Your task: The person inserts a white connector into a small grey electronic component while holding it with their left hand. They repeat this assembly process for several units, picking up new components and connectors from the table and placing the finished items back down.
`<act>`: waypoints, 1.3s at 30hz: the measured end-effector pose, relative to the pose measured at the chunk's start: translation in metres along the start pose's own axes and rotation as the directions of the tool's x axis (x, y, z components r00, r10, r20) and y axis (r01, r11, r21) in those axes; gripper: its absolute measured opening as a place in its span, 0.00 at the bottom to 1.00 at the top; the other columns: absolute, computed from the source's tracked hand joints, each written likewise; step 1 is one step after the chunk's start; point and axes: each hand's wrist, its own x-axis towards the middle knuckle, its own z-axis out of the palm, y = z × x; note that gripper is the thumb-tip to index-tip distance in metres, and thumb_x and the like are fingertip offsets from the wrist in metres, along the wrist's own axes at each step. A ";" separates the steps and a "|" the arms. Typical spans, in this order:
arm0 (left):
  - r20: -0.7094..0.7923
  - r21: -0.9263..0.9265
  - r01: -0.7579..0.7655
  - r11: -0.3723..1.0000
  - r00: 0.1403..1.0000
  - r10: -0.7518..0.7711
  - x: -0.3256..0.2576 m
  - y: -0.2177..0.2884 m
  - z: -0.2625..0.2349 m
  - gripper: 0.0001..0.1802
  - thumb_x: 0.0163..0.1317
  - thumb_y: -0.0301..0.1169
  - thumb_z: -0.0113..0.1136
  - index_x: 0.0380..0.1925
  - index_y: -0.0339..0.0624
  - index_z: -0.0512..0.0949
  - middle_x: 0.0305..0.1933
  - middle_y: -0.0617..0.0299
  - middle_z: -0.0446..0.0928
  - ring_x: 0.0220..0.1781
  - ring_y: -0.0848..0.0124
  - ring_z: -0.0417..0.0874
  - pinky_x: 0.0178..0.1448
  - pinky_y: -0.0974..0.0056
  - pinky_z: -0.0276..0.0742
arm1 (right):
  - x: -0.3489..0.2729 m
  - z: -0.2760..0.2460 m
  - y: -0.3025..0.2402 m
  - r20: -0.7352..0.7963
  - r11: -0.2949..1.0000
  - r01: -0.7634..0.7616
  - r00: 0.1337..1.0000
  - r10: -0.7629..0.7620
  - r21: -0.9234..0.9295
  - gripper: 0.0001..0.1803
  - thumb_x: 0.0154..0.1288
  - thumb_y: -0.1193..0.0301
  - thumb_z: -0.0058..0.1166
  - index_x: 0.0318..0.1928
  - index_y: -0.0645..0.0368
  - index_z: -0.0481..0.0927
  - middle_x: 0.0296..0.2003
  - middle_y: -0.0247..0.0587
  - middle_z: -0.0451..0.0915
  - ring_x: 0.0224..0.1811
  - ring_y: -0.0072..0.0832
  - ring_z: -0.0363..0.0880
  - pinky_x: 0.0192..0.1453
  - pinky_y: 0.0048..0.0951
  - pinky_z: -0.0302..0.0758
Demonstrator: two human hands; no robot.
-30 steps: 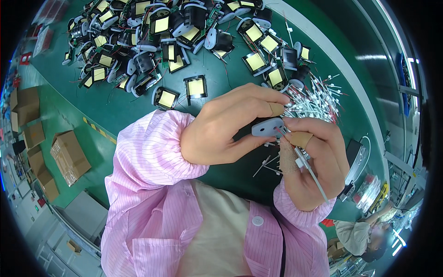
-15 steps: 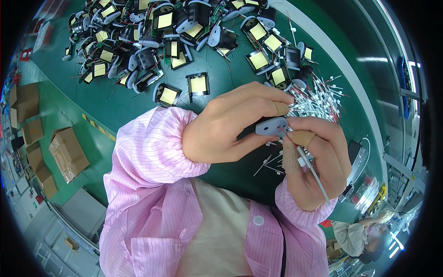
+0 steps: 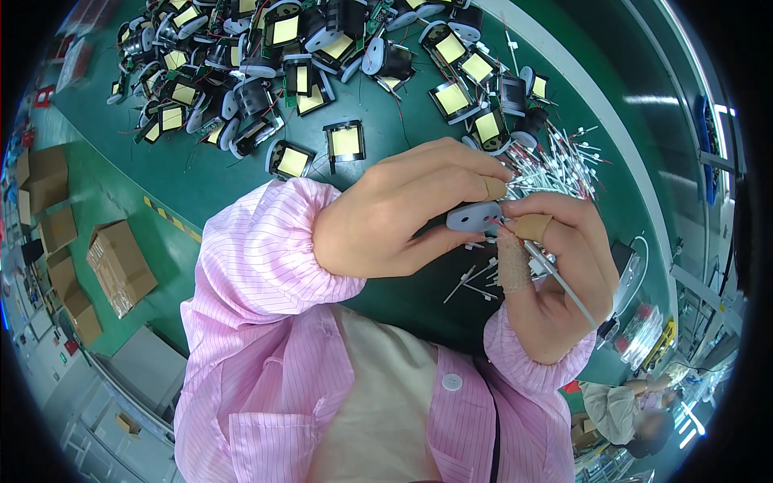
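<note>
My left hand [image 3: 403, 211] is closed round a small black housing, mostly hidden by the fingers. Its grey rounded end plate [image 3: 471, 217], pierced by dark holes, faces me. With thumb and forefinger my right hand [image 3: 570, 253] pinches a thin wire lead by its red end, right at a hole in that plate; how deep the end sits I cannot tell. The lead's grey-white sleeve [image 3: 570, 291] runs back across my right palm. Tan tape covers some fingers, and a bandage wraps my right thumb.
Similar black housings with yellow pads [image 3: 346, 143] crowd the green table [image 3: 241, 183] at the far side. A heap of white wire leads [image 3: 555, 165] lies just beyond my right hand. Cardboard boxes [image 3: 121, 266] stand on the floor at left. Another person [image 3: 620, 414] is at lower right.
My right hand has shifted slightly right, and the sleeve of the lead has swung outward with it. My left hand keeps its hold on the housing almost in place.
</note>
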 end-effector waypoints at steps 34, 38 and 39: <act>-0.034 -0.041 0.013 0.999 0.999 -0.014 -0.001 0.000 -0.006 0.22 0.47 0.19 0.70 0.45 0.29 0.79 0.49 0.45 0.80 0.48 0.55 0.83 0.49 0.61 0.80 | -0.011 -0.005 -0.011 -0.003 0.877 -0.302 0.945 0.327 0.373 0.14 0.45 0.87 0.65 0.36 0.71 0.79 0.29 0.43 0.80 0.26 0.27 0.78 0.30 0.23 0.71; 0.002 -0.013 -0.024 1.000 1.000 0.024 0.000 -0.002 -0.007 0.24 0.47 0.20 0.71 0.47 0.28 0.78 0.50 0.44 0.79 0.49 0.55 0.82 0.50 0.60 0.79 | -0.013 0.000 -0.007 -0.060 0.894 -0.273 0.948 0.313 0.355 0.11 0.46 0.89 0.64 0.34 0.71 0.81 0.26 0.43 0.80 0.24 0.26 0.77 0.27 0.23 0.69; 0.013 -0.004 -0.040 0.999 0.999 0.040 -0.001 -0.002 -0.008 0.24 0.46 0.20 0.71 0.47 0.27 0.78 0.51 0.44 0.78 0.49 0.55 0.82 0.51 0.60 0.79 | -0.011 0.001 -0.010 -0.041 0.879 -0.311 0.937 0.348 0.361 0.11 0.46 0.89 0.63 0.33 0.71 0.81 0.26 0.43 0.80 0.24 0.25 0.77 0.27 0.23 0.70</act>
